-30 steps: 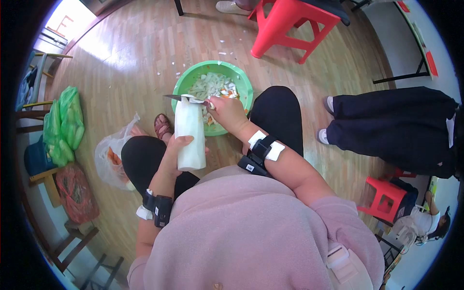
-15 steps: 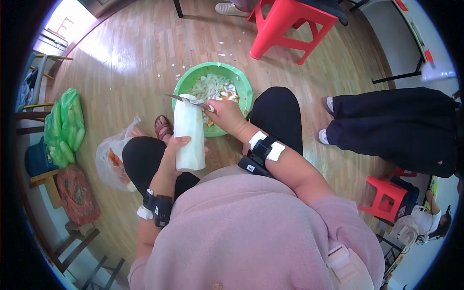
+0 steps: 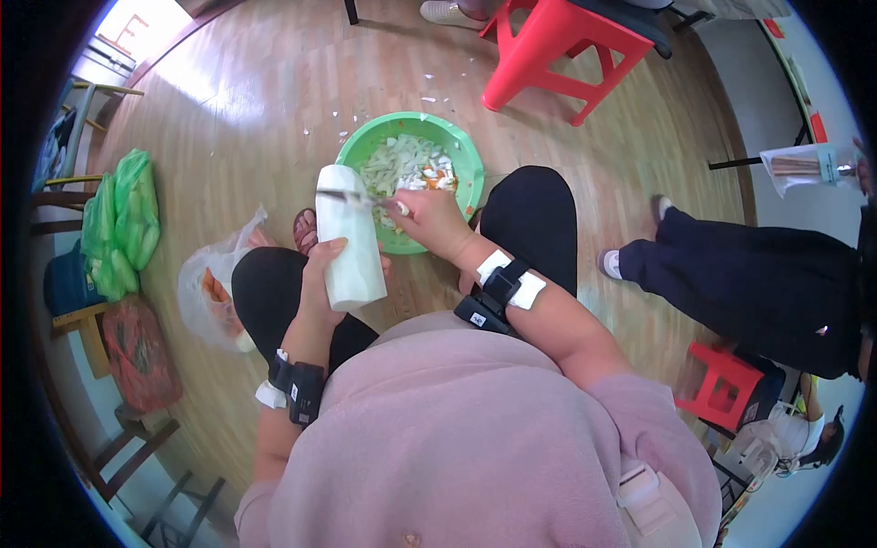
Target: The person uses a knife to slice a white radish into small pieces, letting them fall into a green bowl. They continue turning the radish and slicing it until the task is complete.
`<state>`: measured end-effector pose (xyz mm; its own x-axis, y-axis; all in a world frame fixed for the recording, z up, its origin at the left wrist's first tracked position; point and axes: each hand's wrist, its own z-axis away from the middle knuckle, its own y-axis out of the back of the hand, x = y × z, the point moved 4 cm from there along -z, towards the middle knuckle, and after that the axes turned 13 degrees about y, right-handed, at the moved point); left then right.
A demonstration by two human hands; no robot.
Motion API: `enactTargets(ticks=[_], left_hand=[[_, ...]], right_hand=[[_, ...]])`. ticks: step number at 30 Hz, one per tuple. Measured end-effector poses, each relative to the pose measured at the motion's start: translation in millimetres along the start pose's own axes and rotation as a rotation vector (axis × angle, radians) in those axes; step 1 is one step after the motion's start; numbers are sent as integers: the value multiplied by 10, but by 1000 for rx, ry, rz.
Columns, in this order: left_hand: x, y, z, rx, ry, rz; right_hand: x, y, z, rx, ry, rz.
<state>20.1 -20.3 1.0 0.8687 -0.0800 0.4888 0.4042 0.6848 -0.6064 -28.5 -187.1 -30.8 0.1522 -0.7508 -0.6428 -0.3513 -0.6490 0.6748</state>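
Note:
My left hand (image 3: pixel 322 274) is wrapped round the lower part of a thick white peeled vegetable (image 3: pixel 354 260), which stands slightly tilted. In my right hand (image 3: pixel 429 217) is the handle of a knife (image 3: pixel 340 194), closed in my fingers. The blade, blurred by motion, lies across the upper part of the vegetable. Beyond my hands a green basin (image 3: pixel 470 164) on the floor holds white pieces (image 3: pixel 402 160) and some orange ones. My right hand is over the basin's near right part and hides some of it.
Green bags (image 3: pixel 132 219), a red mesh bag (image 3: pixel 139 354) and a clear bag with orange vegetables (image 3: pixel 215 292) lie left. A red stool (image 3: pixel 557 59) is at the top. On the right, a person in dark trousers (image 3: pixel 740 274) stands near another red stool (image 3: pixel 722 384).
The white vegetable has shifted left and tilted, and the blade now lies lower on its face. The person on the right has moved a foot, and a packet now shows beside them.

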Motion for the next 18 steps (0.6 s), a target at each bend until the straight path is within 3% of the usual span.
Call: enactTargets(ticks=[4,11,16,18], left_hand=[[-27,25,-24,19,21,12],[-23,37,-50,-26,23,47],[-2,-74,0,-41,38,101],[5,-118,17,-194,21,61]], right_hand=[[-239,29,-28,-42,167,-11],[-192,33,-23,11,143,49],[-8,44,-3,64,22,193],[139,63,-1,47,-105,216]])
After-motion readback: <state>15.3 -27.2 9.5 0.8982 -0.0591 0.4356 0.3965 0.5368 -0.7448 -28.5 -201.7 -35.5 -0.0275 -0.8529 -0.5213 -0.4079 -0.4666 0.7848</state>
